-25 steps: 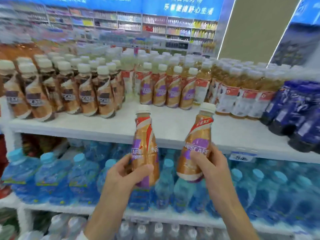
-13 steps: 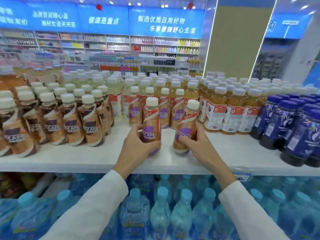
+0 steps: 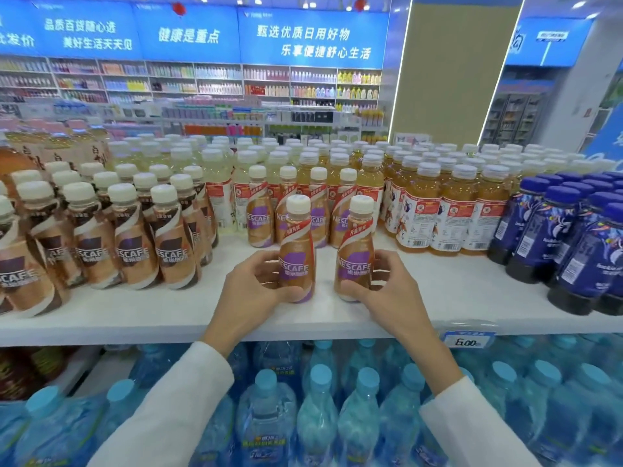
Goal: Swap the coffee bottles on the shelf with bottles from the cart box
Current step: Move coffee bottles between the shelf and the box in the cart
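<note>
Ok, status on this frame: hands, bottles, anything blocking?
Left grip holds left coffee bottle, right grip holds right coffee bottle. Both upright on the shelf front. Nothing between them and the purple-label row behind.

NESCAFE on coffee bottles (image 3: 296,237), price tag (image 3: 468,340) (6.00)

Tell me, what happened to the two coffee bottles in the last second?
The left-hand bottle and right-hand bottle were carried up and forward from mid-air and now stand on the shelf. The left hand and right hand still grip them. The stocked rows stayed put.
</note>
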Motion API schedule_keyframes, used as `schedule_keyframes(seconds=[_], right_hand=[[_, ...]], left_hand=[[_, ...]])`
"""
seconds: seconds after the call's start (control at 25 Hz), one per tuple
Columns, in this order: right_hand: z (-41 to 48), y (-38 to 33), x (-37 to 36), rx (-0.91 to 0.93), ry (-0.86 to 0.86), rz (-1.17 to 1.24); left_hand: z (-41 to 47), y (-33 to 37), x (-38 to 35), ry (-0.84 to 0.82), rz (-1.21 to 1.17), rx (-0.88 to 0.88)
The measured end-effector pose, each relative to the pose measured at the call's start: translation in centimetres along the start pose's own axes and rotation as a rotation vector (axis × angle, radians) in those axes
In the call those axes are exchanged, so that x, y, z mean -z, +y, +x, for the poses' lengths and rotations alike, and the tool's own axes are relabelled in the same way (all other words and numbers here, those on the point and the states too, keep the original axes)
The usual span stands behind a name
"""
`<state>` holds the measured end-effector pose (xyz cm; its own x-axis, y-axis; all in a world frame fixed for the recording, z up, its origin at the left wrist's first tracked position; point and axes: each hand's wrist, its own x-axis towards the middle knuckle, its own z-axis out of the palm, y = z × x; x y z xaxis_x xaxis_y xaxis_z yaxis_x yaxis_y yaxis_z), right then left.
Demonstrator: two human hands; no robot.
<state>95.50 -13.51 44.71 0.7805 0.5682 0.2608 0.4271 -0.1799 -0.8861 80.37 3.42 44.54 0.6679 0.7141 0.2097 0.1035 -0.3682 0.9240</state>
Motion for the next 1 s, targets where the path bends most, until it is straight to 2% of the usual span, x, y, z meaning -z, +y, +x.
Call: schedule_keyframes(seconds=[0.16, 0.4, 0.72, 1.0], right_hand=[[-0.3, -0.1, 0.3, 0.038, -0.123, 0.034], [-0.9, -0.2, -0.6, 0.019, 0.036, 0.039], [9.6, 1.8, 0.2, -0.032, 0.149, -0.051], [13.0, 3.5, -0.6, -0.004, 0.185, -0.111]], left_hand=[[-0.5, 0.8, -1.6, 0.084, 0.069, -0.013], [-0.6, 0.8, -2.1, 0.109, 0.076, -0.009], [-0.5, -0.4, -0.7, 0.182, 0.029, 0.017], [-0.2, -0.7, -0.8, 0.183, 0.018, 0.022]])
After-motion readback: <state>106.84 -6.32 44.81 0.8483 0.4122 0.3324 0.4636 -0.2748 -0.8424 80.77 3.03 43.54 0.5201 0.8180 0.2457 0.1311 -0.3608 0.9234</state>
